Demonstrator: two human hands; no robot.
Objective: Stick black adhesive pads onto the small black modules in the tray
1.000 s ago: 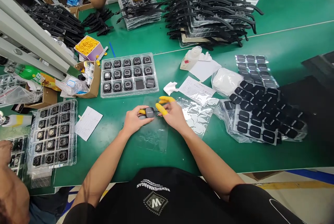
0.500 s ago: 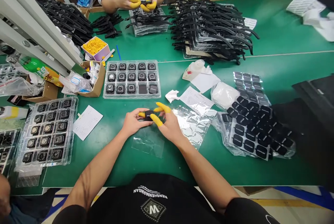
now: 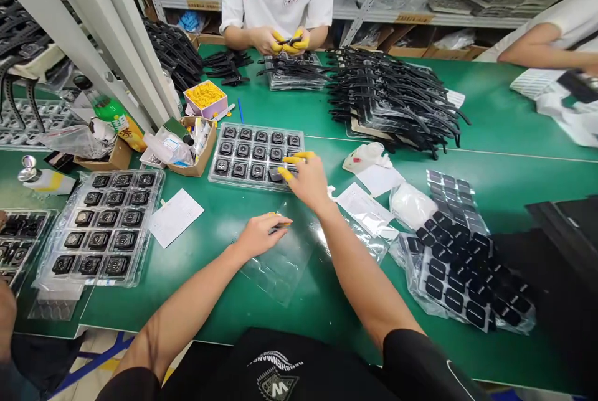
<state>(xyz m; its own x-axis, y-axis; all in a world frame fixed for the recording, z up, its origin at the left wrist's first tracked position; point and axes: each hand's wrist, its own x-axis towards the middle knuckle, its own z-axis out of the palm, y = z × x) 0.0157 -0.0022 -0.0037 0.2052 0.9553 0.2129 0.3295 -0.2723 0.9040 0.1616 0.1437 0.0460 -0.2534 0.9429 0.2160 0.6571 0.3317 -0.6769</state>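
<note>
My right hand (image 3: 306,180), with yellow finger cots, reaches over the near right part of a clear tray (image 3: 217,178) of black watch cases. Its thumb and fingers are on a dark, square watch case (image 3: 275,174) in the near row, which sits slightly tilted; the hand covers the slot at the corner. My left hand (image 3: 264,234) hovers above a clear plastic sheet (image 3: 280,270), its fingers loosely bent and apart from the thumb, and I see nothing in it.
To the left lie another tray of watch cases (image 3: 156,226) and a written paper (image 3: 176,217). Black logo stickers (image 3: 453,283) are heaped on the right. Behind are small boxes (image 3: 205,158) and stacked black straps (image 3: 392,96). A co-worker (image 3: 280,2) sits opposite.
My right hand has moved from beside my left hand up to the tray. The black piece my left hand held is gone from it. The view has shifted, showing more of the co-worker.
</note>
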